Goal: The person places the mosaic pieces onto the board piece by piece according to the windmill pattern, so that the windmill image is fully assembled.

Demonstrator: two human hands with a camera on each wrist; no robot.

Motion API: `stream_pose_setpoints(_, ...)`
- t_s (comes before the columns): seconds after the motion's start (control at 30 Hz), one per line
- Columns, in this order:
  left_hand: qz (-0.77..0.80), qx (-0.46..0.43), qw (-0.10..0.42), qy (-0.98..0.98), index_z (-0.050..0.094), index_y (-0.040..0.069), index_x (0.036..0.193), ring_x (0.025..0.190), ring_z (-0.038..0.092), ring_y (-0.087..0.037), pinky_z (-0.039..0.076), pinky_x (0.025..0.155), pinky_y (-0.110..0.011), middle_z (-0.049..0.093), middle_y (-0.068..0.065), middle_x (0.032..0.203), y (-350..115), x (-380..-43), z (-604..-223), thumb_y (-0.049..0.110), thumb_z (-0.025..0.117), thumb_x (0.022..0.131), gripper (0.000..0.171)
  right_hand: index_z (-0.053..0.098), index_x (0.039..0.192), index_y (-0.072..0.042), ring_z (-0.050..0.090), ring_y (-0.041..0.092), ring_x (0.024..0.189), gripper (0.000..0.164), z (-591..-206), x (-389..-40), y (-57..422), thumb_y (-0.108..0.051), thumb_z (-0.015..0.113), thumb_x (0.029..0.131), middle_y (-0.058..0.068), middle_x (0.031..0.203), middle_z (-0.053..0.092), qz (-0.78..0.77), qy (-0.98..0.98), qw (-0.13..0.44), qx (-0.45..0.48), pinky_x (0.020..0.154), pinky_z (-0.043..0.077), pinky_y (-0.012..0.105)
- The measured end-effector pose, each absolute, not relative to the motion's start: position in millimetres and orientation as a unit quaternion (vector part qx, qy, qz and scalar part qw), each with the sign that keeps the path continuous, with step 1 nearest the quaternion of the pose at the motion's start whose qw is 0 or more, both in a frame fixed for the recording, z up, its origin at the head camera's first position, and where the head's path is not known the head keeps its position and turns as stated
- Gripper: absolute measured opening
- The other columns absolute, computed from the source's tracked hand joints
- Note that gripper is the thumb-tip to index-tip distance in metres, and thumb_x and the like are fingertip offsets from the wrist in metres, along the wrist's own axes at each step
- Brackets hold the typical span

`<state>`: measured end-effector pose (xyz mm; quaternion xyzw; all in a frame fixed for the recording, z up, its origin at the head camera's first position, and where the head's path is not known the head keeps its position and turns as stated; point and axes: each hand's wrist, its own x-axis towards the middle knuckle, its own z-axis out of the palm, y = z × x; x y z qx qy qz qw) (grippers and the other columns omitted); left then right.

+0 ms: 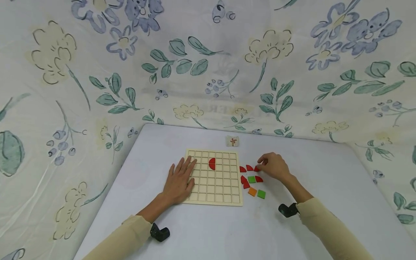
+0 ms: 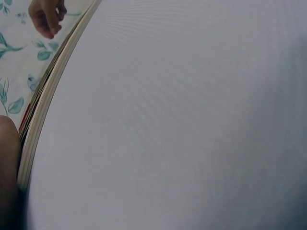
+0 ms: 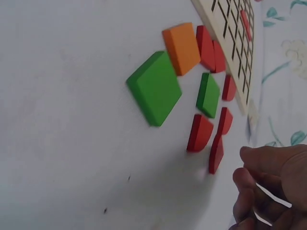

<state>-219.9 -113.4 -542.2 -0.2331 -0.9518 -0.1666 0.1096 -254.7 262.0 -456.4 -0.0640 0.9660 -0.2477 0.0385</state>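
Observation:
My left hand (image 1: 179, 182) lies with straight fingers over the left edge of a wooden grid board (image 1: 224, 196). On the board, red quarter-round pieces (image 1: 212, 164) together form a half disc. To the board's right, my right hand (image 1: 273, 166) hovers with bent fingers, its fingertips close by a red piece (image 1: 256, 168) at the far end of the loose ones. In the right wrist view, thumb and index finger (image 3: 264, 158) stand a little apart with nothing between them, and that red piece (image 3: 216, 154) lies on the table beside them.
Several more red pieces (image 1: 258, 179), a green square (image 1: 261, 194), a smaller-looking green one (image 1: 251, 179) and an orange square (image 1: 252, 191) lie right of the board. Behind the board is a small patterned card (image 1: 232, 141). Flowered cloth (image 1: 227, 72) surrounds the white table (image 1: 208, 231).

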Motion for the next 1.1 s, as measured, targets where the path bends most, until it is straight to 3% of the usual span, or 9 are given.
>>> stream_pose_setpoints(0.3,-0.182,-0.237,0.105,-0.949,0.024,0.016,0.158,0.147,0.014,-0.035,0.01,0.113,-0.061,0.019,-0.011,0.162,-111,-220,-542,0.025,0.039,0.099,0.061,0.069,0.117,-0.004,0.054,0.025,0.079,0.033,-464,-252,275,-0.013,0.074,0.085,0.009,0.093,0.063,-0.232,0.966,0.096,-0.064,0.064,0.051,0.033)
stream_pose_setpoints(0.5,-0.178,-0.237,0.101,-0.95,0.024,0.016,0.158,0.147,0.013,-0.035,0.01,0.113,-0.061,0.019,-0.012,0.162,-109,-220,-543,0.027,0.037,0.1,0.06,0.069,0.118,-0.005,0.055,0.025,0.081,0.034,-469,-251,271,-0.014,0.074,0.085,0.009,0.093,0.063,-0.219,0.967,0.109,-0.073,0.068,0.051,0.036)
stream_pose_setpoints(0.67,-0.174,-0.236,0.102,-0.951,0.024,0.016,0.158,0.147,0.013,-0.035,0.01,0.113,-0.06,0.018,-0.012,0.162,-109,-219,-543,0.027,0.038,0.1,0.06,0.071,0.113,-0.007,0.054,0.023,0.078,0.028,-471,-245,260,-0.016,0.075,0.086,0.007,0.091,0.063,-0.211,0.972,0.07,-0.075,0.063,0.051,0.033)
stream_pose_setpoints(0.9,-0.189,-0.237,0.104,-0.947,0.026,0.016,0.157,0.147,0.015,-0.036,0.01,0.113,-0.061,0.02,-0.013,0.161,-109,-219,-543,0.024,0.04,0.1,0.059,0.077,0.094,-0.009,0.052,0.013,0.068,0.025,-485,-223,234,-0.03,0.081,0.081,-0.006,0.076,0.061,-0.223,0.964,0.022,-0.144,0.057,0.047,0.026)
stream_pose_setpoints(1.1,-0.188,-0.237,0.106,-0.947,0.028,0.015,0.157,0.146,0.016,-0.037,0.012,0.112,-0.061,0.021,-0.014,0.161,-109,-219,-543,0.024,0.039,0.101,0.058,0.078,0.093,-0.009,0.053,0.01,0.068,0.024,-490,-216,221,-0.027,0.084,0.079,-0.007,0.075,0.063,-0.212,0.966,-0.001,-0.148,0.059,0.047,0.026)
